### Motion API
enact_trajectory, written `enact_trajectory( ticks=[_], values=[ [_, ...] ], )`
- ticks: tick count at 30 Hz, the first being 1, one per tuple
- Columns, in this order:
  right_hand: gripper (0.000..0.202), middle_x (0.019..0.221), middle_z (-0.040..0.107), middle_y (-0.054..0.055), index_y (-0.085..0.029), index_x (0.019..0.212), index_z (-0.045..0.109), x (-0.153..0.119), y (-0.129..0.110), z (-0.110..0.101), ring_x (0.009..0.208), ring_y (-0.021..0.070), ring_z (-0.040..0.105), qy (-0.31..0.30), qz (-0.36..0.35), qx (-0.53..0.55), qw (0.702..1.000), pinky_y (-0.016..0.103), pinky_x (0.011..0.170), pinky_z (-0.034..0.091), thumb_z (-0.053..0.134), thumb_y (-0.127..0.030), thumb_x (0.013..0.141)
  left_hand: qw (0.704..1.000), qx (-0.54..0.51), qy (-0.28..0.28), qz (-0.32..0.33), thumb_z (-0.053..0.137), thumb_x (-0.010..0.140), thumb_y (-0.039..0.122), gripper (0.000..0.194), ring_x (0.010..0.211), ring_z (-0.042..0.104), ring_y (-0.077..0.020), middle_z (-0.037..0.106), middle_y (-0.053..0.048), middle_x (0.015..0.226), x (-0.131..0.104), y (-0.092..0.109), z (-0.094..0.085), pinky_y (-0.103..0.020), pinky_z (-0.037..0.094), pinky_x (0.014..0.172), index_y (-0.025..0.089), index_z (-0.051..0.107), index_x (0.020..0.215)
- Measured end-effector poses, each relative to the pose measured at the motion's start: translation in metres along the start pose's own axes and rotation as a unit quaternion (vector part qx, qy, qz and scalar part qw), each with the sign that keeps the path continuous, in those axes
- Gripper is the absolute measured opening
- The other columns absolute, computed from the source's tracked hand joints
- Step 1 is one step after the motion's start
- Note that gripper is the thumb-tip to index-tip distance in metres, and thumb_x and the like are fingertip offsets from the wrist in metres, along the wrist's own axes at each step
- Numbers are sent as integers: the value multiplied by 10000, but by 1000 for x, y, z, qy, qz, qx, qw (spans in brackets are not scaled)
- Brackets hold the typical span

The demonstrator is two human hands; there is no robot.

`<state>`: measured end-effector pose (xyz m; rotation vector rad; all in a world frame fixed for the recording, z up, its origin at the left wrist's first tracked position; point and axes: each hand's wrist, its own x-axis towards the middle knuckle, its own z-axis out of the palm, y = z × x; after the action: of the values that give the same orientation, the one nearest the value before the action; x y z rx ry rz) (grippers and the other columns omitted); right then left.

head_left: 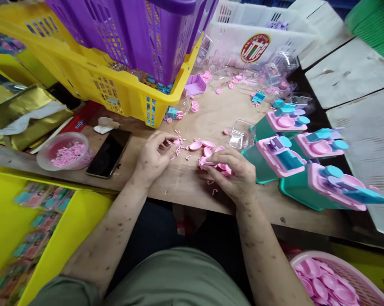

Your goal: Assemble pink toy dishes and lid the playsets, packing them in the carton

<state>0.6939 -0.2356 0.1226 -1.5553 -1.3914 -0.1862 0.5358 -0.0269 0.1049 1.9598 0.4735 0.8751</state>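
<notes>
My left hand (153, 155) is closed in a pinch, with a small pink plastic piece at its fingertips. Just beyond those fingertips lie several tiny pink hook-shaped pieces (188, 157). My right hand (234, 172) is closed on a pink plastic piece (206, 162), held between thumb and fingers over a small heap; its exact shape is partly hidden. Shallow pink oval dishes (196, 145) rest on the wooden table (179, 182) between the hands. More pink dishes are partly covered by my right hand.
Teal boxes with pink lids (277, 165) stand at the right. A clear tray (241, 135) lies beyond my right hand. At left are a phone (109, 154) and a tub (45, 155) of pink hooks. A yellow crate (128, 102) and purple crate (115, 29) rise behind.
</notes>
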Motion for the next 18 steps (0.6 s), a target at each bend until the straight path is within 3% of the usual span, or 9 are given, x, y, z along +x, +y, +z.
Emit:
enact_trajectory(
  ticks=[2,5,7,10,12,15,18],
  values=[
    [70,978,855,26,-322,1051,820,0,1,0,898,250,830,36,-2,-4,999,441,875,717,854,-269,1019,989,138,50,-12,729,1007,229,101,988,706,-251,767,-72,1072,1,-8,-3,-408,610,971,223,783,1092],
    [147,989,858,19,-322,1063,801,0,2,1,922,256,832,64,-7,-1,998,433,875,702,872,-214,994,957,270,102,5,737,962,164,282,1249,637,-375,726,-146,1297,1,-7,-4,-561,503,1179,217,744,1238],
    [159,986,855,14,-322,1057,793,0,3,1,927,257,831,69,-6,4,998,428,865,693,870,-201,988,949,305,71,39,769,961,205,334,1308,589,-416,688,-166,1369,-2,0,-3,-606,459,1204,214,724,1292],
    [124,983,851,18,-316,1033,784,-1,3,1,936,266,826,63,3,7,998,440,862,683,864,-230,993,941,332,-52,48,818,938,262,165,1204,602,-414,723,-127,1158,-8,8,-6,-606,482,1119,233,747,1084],
    [84,982,851,24,-313,1023,781,-1,3,1,931,271,825,53,14,-2,999,451,858,682,850,-268,1007,933,343,-100,34,811,935,242,90,1135,610,-392,733,-103,1055,-12,8,-11,-589,487,1072,245,746,998],
    [48,976,848,28,-313,1014,782,-1,4,1,943,271,824,43,19,-8,999,460,876,686,828,-306,1026,941,314,-124,34,759,971,202,66,1096,641,-348,765,-86,1067,-15,4,-20,-555,491,1048,254,768,1012],
    [41,983,832,24,-316,1033,796,-1,4,1,949,252,812,24,10,14,1000,438,884,686,818,-281,1040,968,218,-117,35,729,974,184,53,1003,691,-273,766,-66,1054,-14,6,-25,-475,547,992,230,756,973]
  ],
)
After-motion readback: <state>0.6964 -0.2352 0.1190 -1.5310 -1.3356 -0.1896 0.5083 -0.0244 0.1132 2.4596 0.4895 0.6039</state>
